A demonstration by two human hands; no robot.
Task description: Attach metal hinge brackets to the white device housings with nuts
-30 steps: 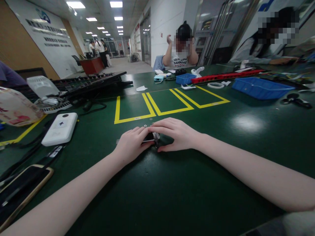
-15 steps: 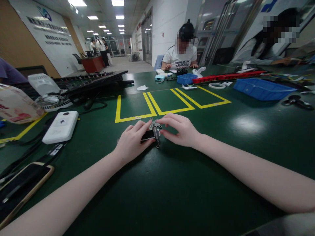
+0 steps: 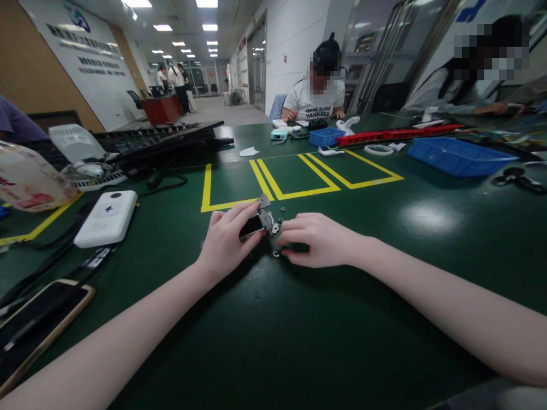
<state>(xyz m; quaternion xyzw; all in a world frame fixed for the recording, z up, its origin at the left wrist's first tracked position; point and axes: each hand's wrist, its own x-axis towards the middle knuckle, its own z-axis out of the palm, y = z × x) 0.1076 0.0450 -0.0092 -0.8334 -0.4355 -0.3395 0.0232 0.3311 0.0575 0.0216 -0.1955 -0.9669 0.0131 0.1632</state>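
My left hand [image 3: 225,239] is closed around a small device [image 3: 253,226] with a black face and a grey metal bracket [image 3: 265,214] at its right end. Thumb and fingers grip it from both sides, just above the green table. Right of the bracket lie small loose parts: a dark ring [image 3: 282,209] farther off and a metal ring [image 3: 276,254] nearer me. My right hand [image 3: 314,239] is beside these parts, fingers curled and pressed together near the metal ring. Whatever its fingertips may hold is hidden.
Yellow tape outlines [image 3: 299,197] mark the table [image 3: 273,336] beyond my hands. A white power bank [image 3: 106,219] and a phone [image 3: 43,324] lie left with black cables. A blue tray [image 3: 459,159] stands right. A person [image 3: 314,99] sits across the table.
My right hand has drawn slightly back and toward me, off the device. The dark rod-like piece across the device's end is no longer seen there; the bracket is tilted up and small rings show.
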